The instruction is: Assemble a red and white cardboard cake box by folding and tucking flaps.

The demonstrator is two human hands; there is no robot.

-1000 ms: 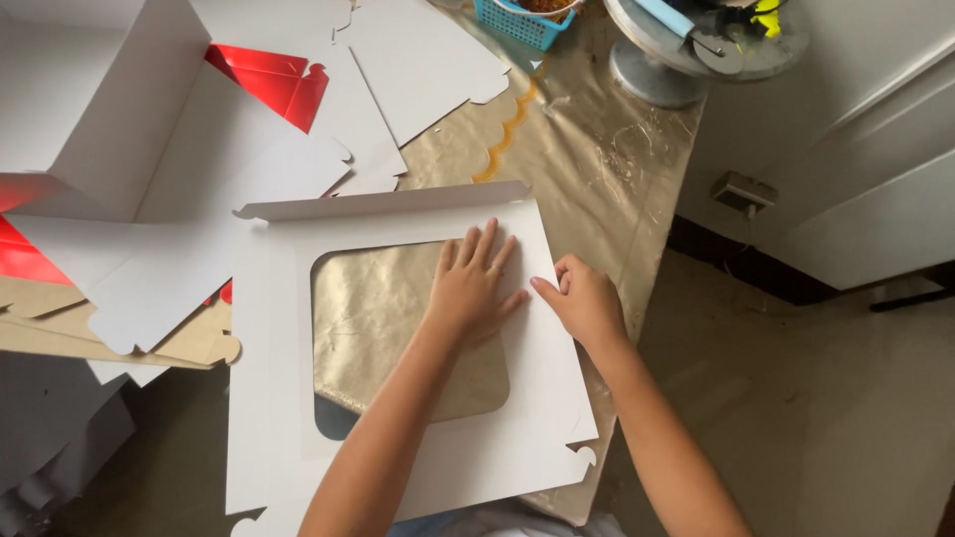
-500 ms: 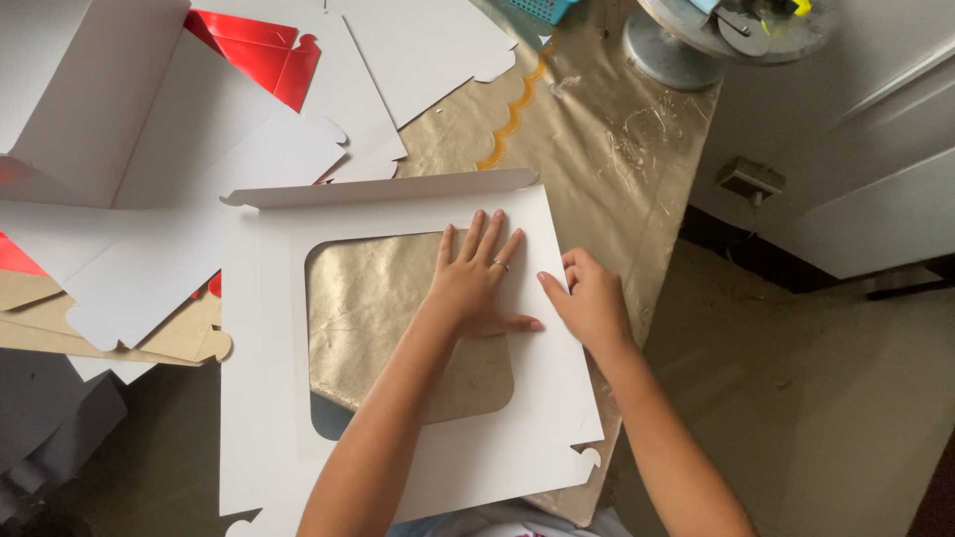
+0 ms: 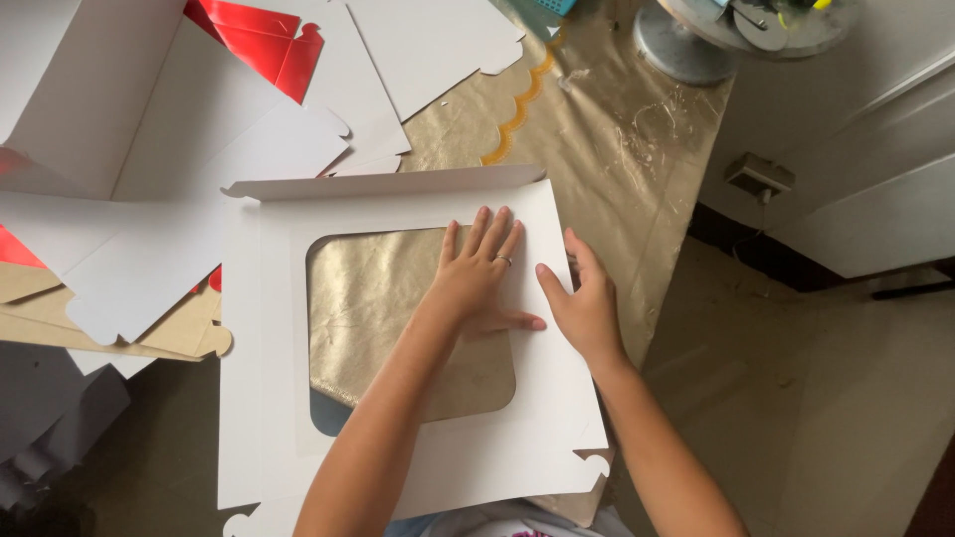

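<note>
One white box lid (image 3: 418, 477) (windowed, flat): left hand (image 3: 476, 278) pressed open-palmed, right hand (image 3: 587, 303) at its right border, gripping nothing. Beyond: two red sheets (image 3: 261, 40).

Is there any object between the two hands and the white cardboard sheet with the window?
Nothing visible. The left hand lies flat on the white window sheet, and the right hand presses its right border directly.
</note>
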